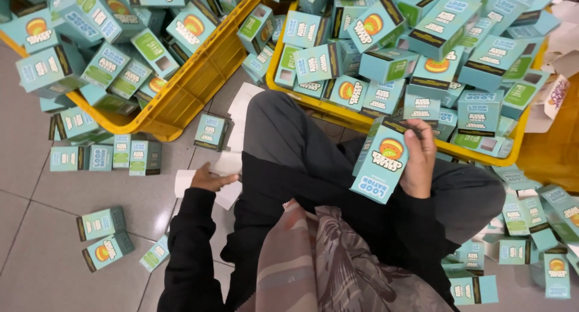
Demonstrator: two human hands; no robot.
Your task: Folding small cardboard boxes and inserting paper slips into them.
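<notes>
My right hand (419, 161) grips a light-blue carton (382, 161) with an orange round picture on its face, held upright above my lap. My left hand (208, 179) rests low by my knee, its fingers on a small stack of white paper slips (228, 163) lying on the floor. I sit on the floor in dark trousers and a dark sleeve, with a patterned scarf hanging at my chest.
Two yellow plastic crates, one (199, 76) at left and one (338, 110) ahead, are heaped with the same blue cartons. More cartons lie on the grey tiled floor at left (102, 158), lower left (102, 235) and right (525, 227). White slips (244, 104) lie between the crates.
</notes>
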